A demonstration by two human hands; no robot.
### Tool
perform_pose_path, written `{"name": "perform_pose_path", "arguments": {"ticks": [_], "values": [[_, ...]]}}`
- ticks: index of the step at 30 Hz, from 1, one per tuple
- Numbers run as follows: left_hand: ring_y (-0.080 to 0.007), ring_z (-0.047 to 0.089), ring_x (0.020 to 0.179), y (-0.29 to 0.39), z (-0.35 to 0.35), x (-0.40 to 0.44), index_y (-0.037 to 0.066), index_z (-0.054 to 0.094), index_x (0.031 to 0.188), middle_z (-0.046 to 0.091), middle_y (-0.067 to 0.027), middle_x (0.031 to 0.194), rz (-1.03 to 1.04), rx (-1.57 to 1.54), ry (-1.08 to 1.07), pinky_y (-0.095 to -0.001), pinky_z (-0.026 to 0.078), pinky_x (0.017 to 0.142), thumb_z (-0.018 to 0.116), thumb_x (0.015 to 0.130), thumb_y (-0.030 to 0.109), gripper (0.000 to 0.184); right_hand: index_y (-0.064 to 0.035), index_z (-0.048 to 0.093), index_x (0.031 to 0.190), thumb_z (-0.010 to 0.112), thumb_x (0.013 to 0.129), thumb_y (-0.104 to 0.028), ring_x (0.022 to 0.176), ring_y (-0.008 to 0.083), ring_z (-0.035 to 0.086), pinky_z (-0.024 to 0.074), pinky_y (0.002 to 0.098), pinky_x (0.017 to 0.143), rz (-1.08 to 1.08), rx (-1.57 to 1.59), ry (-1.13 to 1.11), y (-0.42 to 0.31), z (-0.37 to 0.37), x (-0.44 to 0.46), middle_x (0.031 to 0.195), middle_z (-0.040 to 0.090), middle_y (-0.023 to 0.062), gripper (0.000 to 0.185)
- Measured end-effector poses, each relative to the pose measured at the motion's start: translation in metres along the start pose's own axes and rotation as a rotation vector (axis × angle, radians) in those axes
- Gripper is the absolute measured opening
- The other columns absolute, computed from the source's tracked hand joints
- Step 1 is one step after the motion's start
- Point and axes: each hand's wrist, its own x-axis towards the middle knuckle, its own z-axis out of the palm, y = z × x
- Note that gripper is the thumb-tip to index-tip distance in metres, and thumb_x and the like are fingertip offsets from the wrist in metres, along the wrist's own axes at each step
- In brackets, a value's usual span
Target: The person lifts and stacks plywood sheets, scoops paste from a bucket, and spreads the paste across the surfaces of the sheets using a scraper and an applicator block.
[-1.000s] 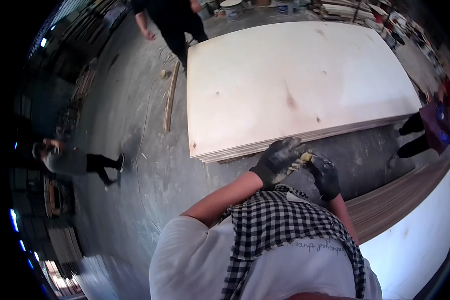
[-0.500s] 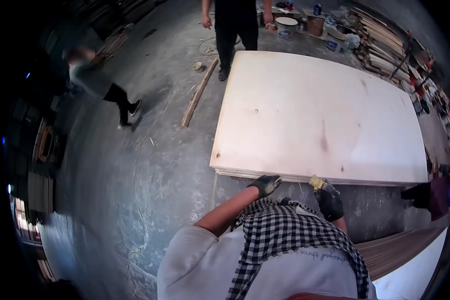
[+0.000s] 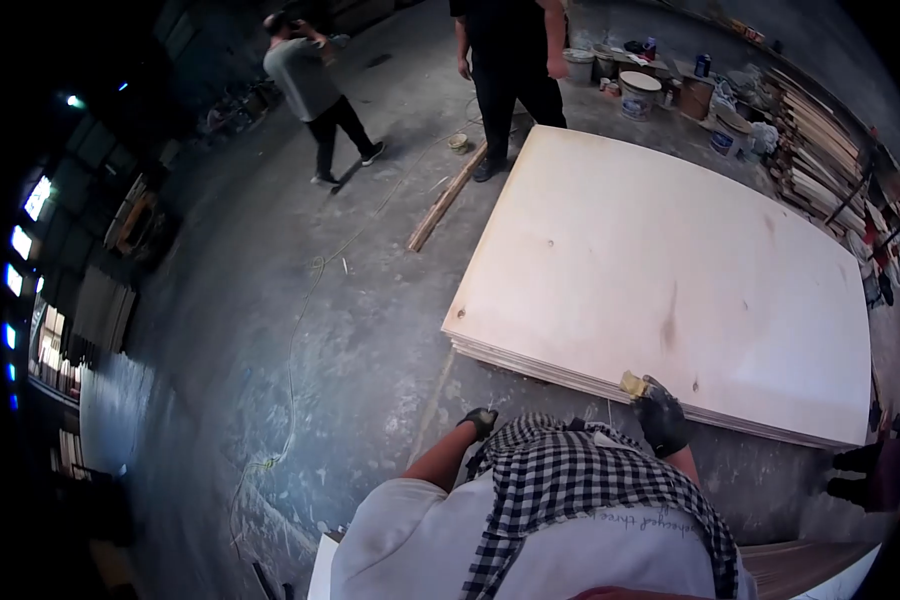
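A stack of pale plywood sheets (image 3: pixel 670 270) lies in front of me, its top sheet marked with a few dark knots and streaks. My right hand (image 3: pixel 662 418), in a dark glove, is at the near edge of the stack. It is closed on a yellowish sponge-like piece (image 3: pixel 632 384), whose exact kind I cannot make out. My left hand (image 3: pixel 481 422), also gloved, is apart from the stack, low over the floor by my side. Its fingers are too small and dark to read.
A person in dark clothes (image 3: pixel 515 80) stands at the stack's far left corner. Another in a grey top (image 3: pixel 305 80) is further left. A wooden strip (image 3: pixel 448 205) and a thin cord (image 3: pixel 295 370) lie on the floor. Buckets (image 3: pixel 638 95) and timber (image 3: pixel 820 130) are behind; dark sleeves (image 3: pixel 855 475) are at right.
My left hand has left the stack's near edge and moved left and down. My view has turned, so the stack sits tilted and further right. The grey-topped person appears further up and right.
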Motion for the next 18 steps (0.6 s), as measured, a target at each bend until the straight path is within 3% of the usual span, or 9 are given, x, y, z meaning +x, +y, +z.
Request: {"name": "perform_pose_path", "arguments": {"ticks": [1,4,5,8,10,12,16,18], "values": [[-0.0255,0.06,0.059,-0.002,0.008,-0.008,0.001,0.062,0.08,0.062,-0.0132,0.07,-0.105,-0.052,0.002,-0.0376,0.048,0.055,0.042,0.089,0.043,0.047,-0.0078,0.062,0.107,0.063,0.081,-0.012,0.097,0.0302,0.06,0.0494,0.0376,0.081,0.16,0.207,0.002,-0.015,-0.014,-0.008,0.11,0.061,0.0142,0.026],[-0.0237,0.057,0.053,0.013,0.028,-0.037,0.003,0.059,0.076,0.061,-0.0106,0.066,-0.172,-0.105,0.001,-0.0354,0.046,0.049,0.042,0.089,0.044,0.046,-0.0065,0.062,0.105,0.062,0.082,-0.011,0.096,0.0319,0.06,0.0493,0.0385,0.082,0.015,0.028,0.014,0.016,-0.035,-0.034,0.107,0.062,0.0136,0.023],[-0.0235,0.057,0.053,0.014,0.036,-0.036,0.003,0.059,0.077,0.061,-0.0105,0.068,-0.129,-0.07,-0.017,-0.0356,0.046,0.048,0.041,0.089,0.045,0.047,-0.0043,0.058,0.109,0.061,0.084,-0.018,0.095,0.0324,0.06,0.0484,0.0394,0.08,-0.118,-0.096,0.019,0.037,-0.043,-0.044,0.104,0.063,0.015,0.029],[-0.0207,0.058,0.057,0.025,0.059,-0.027,0.004,0.059,0.091,0.063,-0.0087,0.075,0.018,-0.008,-0.007,-0.0354,0.049,0.052,0.042,0.09,0.048,0.047,-0.0058,0.061,0.105,0.06,0.082,-0.016,0.093,0.0356,0.059,0.0475,0.0429,0.079,-0.074,-0.2,-0.038,0.087,-0.06,-0.077,0.1,0.063,0.0166,0.025],[-0.0202,0.057,0.056,0.026,0.08,-0.004,0.006,0.059,0.09,0.061,-0.0081,0.071,0.125,-0.051,-0.004,-0.0352,0.048,0.05,0.044,0.09,0.049,0.046,-0.005,0.061,0.102,0.059,0.081,-0.016,0.092,0.0364,0.059,0.0469,0.045,0.079,-0.04,-0.161,-0.038,0.068,-0.087,-0.086,0.099,0.063,0.0175,0.024],[-0.0196,0.054,0.052,0.046,0.099,-0.014,0.009,0.058,0.09,0.058,-0.0078,0.067,0.076,-0.332,0.045,-0.0352,0.046,0.046,0.043,0.091,0.049,0.043,-0.005,0.062,0.102,0.06,0.081,-0.017,0.093,0.0362,0.058,0.0469,0.0447,0.079,-0.051,-0.286,-0.088,0.117,-0.091,-0.119,0.099,0.062,0.0175,0.024],[-0.0192,0.052,0.046,0.087,0.12,-0.065,0.011,0.059,0.092,0.059,-0.0086,0.065,-0.041,-0.626,0.104,-0.0344,0.043,0.041,0.044,0.092,0.043,0.035,-0.0046,0.062,0.102,0.065,0.076,-0.016,0.087,0.035,0.061,0.0491,0.0414,0.073,0.069,-0.158,-0.003,0.154,-0.103,-0.152,0.096,0.064,0.0167,0.028],[-0.0198,0.054,0.048,0.088,0.125,-0.08,0.01,0.06,0.091,0.06,-0.0099,0.068,-0.013,-0.352,0.195,-0.0347,0.044,0.045,0.047,0.09,0.046,0.039,-0.0047,0.062,0.101,0.066,0.075,-0.016,0.085,0.0347,0.061,0.0498,0.0403,0.071,0.113,-0.154,-0.012,0.17,-0.11,-0.159,0.095,0.064,0.0164,0.029]]}}
